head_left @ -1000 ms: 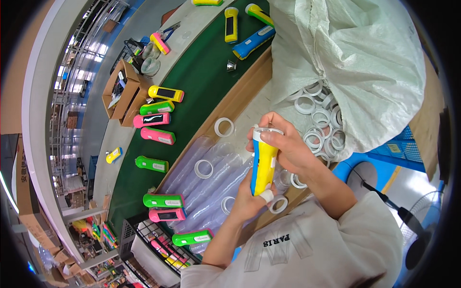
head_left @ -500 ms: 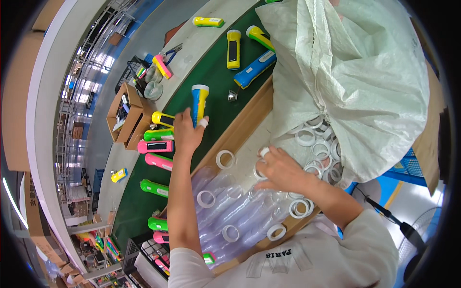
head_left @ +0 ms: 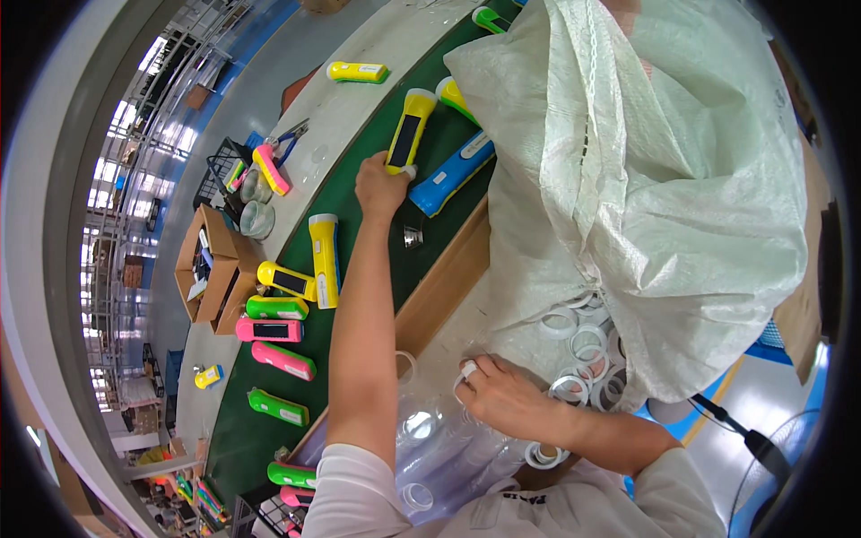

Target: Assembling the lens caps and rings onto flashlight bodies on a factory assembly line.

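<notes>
My left hand reaches over the green belt, its fingers closed on the lower end of a yellow flashlight with a dark panel. Beside it lie a blue flashlight and a small silver reflector cup. A yellow-and-blue flashlight lies nearer, left of my forearm. My right hand is low over the open carton, fingers curled; the edge of a white plastic ring shows at its fingertips. White wrappings cover fingertips on both hands. More white rings lie heaped to its right.
A large white woven sack covers the right side. Clear plastic sleeves fill the carton's near part. Several green, pink and yellow flashlights line the belt's left. A small cardboard box and pliers sit beyond.
My left hand has let go of the yellow-and-blue flashlight, now lying on the belt, and moved away to grasp the yellow flashlight. My right hand has shifted slightly left and nearer, fingers more curled.
</notes>
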Available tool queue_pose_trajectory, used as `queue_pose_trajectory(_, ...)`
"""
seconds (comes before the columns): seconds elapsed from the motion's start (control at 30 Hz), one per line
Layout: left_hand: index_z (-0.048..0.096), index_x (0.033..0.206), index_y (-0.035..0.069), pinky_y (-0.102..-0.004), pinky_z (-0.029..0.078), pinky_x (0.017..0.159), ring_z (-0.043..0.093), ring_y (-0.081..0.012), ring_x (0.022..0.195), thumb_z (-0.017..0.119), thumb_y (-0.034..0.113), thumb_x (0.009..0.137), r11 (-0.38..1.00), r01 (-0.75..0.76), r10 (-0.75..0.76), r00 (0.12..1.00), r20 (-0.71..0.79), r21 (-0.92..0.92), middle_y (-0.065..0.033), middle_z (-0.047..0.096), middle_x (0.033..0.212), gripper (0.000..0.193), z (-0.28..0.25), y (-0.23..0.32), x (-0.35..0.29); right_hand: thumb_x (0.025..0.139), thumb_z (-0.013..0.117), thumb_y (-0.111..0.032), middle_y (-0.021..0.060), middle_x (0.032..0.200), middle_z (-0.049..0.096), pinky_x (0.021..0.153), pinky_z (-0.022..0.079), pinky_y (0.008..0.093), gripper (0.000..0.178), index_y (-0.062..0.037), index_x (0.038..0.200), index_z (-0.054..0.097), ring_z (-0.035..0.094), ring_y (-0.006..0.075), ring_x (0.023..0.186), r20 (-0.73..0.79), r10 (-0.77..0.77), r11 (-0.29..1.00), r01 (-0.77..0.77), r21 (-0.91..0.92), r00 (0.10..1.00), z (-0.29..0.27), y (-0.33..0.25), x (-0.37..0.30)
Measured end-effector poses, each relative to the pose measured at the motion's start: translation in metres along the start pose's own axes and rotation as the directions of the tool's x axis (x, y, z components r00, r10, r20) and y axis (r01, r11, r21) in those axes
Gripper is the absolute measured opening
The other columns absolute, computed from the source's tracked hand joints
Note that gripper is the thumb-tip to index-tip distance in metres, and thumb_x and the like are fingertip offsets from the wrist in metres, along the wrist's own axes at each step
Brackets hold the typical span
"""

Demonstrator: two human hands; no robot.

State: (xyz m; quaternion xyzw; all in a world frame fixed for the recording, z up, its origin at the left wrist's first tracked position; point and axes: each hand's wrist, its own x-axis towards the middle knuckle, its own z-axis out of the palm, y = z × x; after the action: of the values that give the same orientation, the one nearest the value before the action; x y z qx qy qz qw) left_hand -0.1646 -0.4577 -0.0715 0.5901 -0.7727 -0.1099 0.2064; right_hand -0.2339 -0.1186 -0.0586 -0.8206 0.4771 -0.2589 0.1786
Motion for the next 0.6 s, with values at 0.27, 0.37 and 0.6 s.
queue_pose_trajectory(0.27, 0.059, 0.116, -0.001, -0.0228, 0.047, 0.062, 0.058, -0.0132, 0.078, 0.078, 0.006, 0.073, 0.853, -0.181, 0.144, 0.983, -0.112, -0.490, -0.0061, 0.058, 0.097, 0.047, -0.069, -0.023, -0.096, 0.072, 0.057, -0.009, 0.0185, 0.112, 0.057, 0.089, 0.046, 0.0378, 0.026, 0.0012, 0.096, 0.060, 0.051, 0.0333, 0.108, 0.204, 0.032, 0.999, -0.029, -0.020, 0.978, -0.013, 0.004, 0.000)
queue_pose_trajectory(0.37, 0.056, 0.122, -0.002, -0.0222, 0.046, 0.067, 0.054, -0.0080, 0.081, 0.071, 0.001, 0.079, 0.722, -0.111, 0.116, 0.992, -0.039, -0.683, -0.0004, 0.056, 0.099, 0.046, -0.087, -0.019, -0.122, 0.073, 0.057, -0.007, 0.0159, 0.100, 0.059, 0.086, 0.047, 0.0373, 0.020, -0.0008, 0.091, 0.061, 0.053, 0.0290, 0.097, 0.087, -0.029, 0.999, 0.030, -0.016, 0.996, -0.012, 0.006, 0.003)
queue_pose_trajectory(0.6, 0.051, 0.125, -0.004, -0.0214, 0.046, 0.067, 0.057, -0.0093, 0.083, 0.068, 0.004, 0.083, 0.534, 0.121, 0.100, 0.974, 0.205, -0.837, -0.0037, 0.059, 0.101, 0.046, -0.115, -0.016, -0.154, 0.074, 0.071, -0.024, 0.0178, 0.115, 0.056, 0.091, 0.044, 0.0404, 0.034, -0.0048, 0.100, 0.060, 0.051, 0.0347, 0.103, 0.078, 0.043, 0.998, -0.047, 0.045, 0.996, -0.018, 0.009, 0.003)
